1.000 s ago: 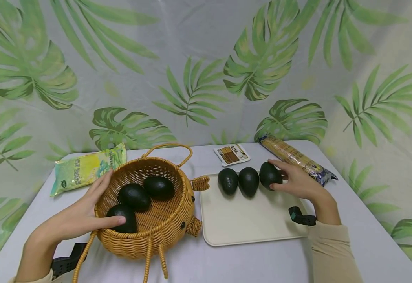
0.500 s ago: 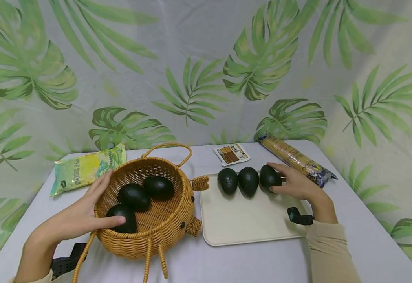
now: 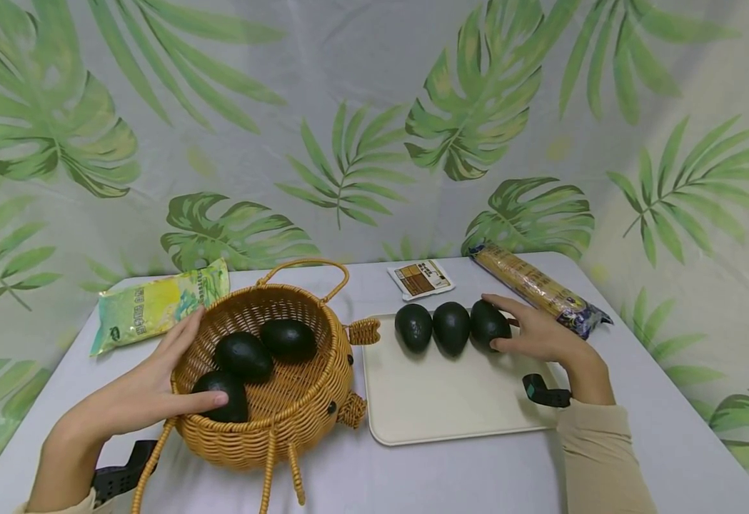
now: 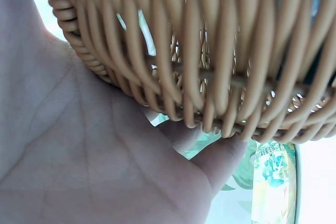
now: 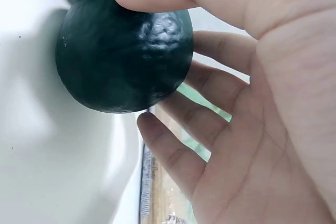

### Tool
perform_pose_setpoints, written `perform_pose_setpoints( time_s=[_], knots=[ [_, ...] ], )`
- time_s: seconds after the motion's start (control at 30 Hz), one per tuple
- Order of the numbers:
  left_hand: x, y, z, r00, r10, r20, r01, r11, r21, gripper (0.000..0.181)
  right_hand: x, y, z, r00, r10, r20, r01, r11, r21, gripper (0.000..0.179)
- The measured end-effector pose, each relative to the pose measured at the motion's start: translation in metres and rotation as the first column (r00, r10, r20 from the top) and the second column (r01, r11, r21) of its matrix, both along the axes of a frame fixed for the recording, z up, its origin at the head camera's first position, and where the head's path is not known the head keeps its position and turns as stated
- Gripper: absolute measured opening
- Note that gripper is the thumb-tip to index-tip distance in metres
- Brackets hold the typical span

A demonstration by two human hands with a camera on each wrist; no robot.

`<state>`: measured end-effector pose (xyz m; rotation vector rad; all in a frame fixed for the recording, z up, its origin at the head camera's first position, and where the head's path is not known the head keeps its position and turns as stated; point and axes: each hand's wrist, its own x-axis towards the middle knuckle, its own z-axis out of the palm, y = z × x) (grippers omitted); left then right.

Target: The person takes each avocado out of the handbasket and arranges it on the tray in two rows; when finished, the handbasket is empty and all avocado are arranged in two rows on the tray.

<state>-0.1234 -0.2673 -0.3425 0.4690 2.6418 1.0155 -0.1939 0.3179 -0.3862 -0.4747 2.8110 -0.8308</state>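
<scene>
A round wicker basket with an animal face holds three dark avocados. My left hand grips its left side, thumb over the rim in front of the nearest avocado and fingers along the outside. In the left wrist view the palm lies beside the woven wall. On the cream tray, three more avocados line up along the back edge. My right hand holds the rightmost avocado between thumb and fingers. The right wrist view shows the thumb across this avocado, the little finger extended beside it.
A green and yellow packet lies behind the basket at left. At the back are a small white and brown packet and a long golden package. The basket's handle rises toward the leaf-print curtain.
My right hand and the avocado in it have shifted slightly down toward the tray, mostly in the first half second. The left hand and basket have stayed in place.
</scene>
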Motion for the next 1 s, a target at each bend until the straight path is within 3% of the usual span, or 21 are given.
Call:
perform_pose_setpoints(
  time_s=[0.2,0.6,0.83,1.0],
  knots=[
    [0.001,-0.001,0.001,1.000,-0.002,0.001,0.002,1.000,0.008,0.118,0.000,-0.001,0.004,1.000,0.010,0.014,-0.009,0.999,-0.036,0.083],
    [0.000,0.002,0.003,1.000,0.002,0.011,-0.002,1.000,-0.010,0.119,0.011,-0.013,0.031,0.997,-0.027,-0.069,0.020,0.994,-0.110,0.078],
    [0.000,0.003,0.003,1.000,-0.002,0.021,0.002,1.000,-0.007,0.119,0.012,-0.028,0.042,0.986,-0.039,-0.163,0.012,0.986,-0.163,0.065],
    [0.001,0.003,0.002,1.000,-0.003,0.021,0.003,1.000,-0.007,0.120,0.011,-0.048,0.053,0.975,0.006,-0.222,-0.045,0.984,-0.170,0.063]
  ],
)
